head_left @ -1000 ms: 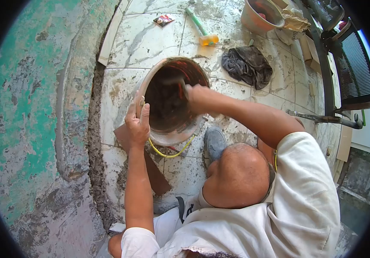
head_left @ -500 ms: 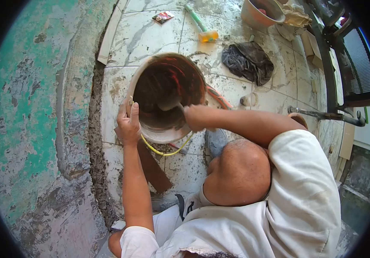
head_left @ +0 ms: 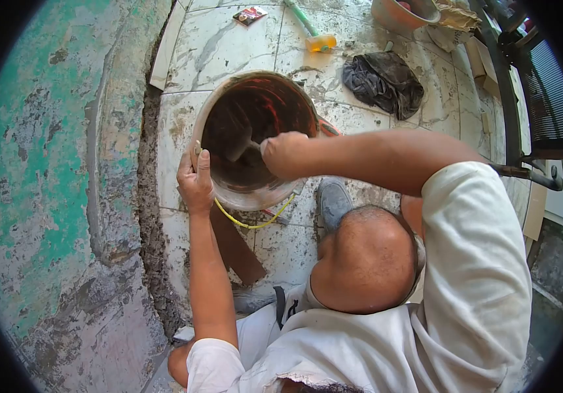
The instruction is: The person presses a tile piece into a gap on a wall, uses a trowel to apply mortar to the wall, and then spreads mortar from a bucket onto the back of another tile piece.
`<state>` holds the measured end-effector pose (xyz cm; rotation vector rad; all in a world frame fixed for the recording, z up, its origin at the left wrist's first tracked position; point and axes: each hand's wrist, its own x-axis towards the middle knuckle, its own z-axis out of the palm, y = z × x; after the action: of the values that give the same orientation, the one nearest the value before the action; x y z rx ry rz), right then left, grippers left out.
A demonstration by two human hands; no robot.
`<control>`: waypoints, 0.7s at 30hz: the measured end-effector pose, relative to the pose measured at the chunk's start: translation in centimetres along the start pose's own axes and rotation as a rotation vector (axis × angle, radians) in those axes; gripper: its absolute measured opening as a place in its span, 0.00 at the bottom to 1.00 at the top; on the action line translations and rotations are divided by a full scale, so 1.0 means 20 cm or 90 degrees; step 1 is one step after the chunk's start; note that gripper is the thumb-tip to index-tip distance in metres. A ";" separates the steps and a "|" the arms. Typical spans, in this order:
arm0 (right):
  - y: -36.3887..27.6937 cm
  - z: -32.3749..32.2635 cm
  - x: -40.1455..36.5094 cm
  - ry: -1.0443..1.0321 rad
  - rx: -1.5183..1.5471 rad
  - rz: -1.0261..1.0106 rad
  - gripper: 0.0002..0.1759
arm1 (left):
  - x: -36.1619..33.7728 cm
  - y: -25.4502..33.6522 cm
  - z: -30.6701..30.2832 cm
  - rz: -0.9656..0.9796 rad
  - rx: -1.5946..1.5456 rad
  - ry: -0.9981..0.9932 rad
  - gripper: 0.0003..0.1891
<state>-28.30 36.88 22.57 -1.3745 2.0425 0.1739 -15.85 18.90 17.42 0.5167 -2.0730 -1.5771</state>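
Note:
A round bucket (head_left: pixel 249 199) is tilted with its mouth toward me, its inside dark and smeared with red streaks. My left hand (head_left: pixel 196 185) grips the bucket's left rim, thumb pointing up. In front of the bucket's mouth, my right hand (head_left: pixel 286 155) is closed around the handle of a trowel (head_left: pixel 234 145). The trowel's blade is inside the bucket, coated grey and hard to separate from the dark wall. How much material lies at the bottom cannot be made out. A yellow bucket handle (head_left: pixel 249 226) hangs below the rim.
A rough wall (head_left: pixel 46 177) with peeling green paint runs along the left, with a gap at its foot. On the marbled tiles lie a mallet (head_left: pixel 321 43), a black plastic bag (head_left: pixel 386 82) and a brown board (head_left: pixel 239 255). Another bucket (head_left: pixel 402 16) stands at the back.
My right hand has moved left and slightly up, taking the trowel farther left in the bucket. The left hand keeps its grip on the rim.

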 end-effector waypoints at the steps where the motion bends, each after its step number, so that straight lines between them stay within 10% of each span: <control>1: 0.00 -0.10 -0.02 -0.018 0.017 -0.005 0.14 | 0.01 -0.01 0.00 0.004 0.000 -0.002 0.19; 21: 0.01 0.15 -0.07 -0.037 0.080 0.055 0.16 | -0.07 0.13 0.06 0.053 0.123 -0.049 0.17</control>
<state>-26.80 39.42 21.00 -1.1925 2.0303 0.1184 -15.43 21.27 19.51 0.4363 -2.2888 -1.3771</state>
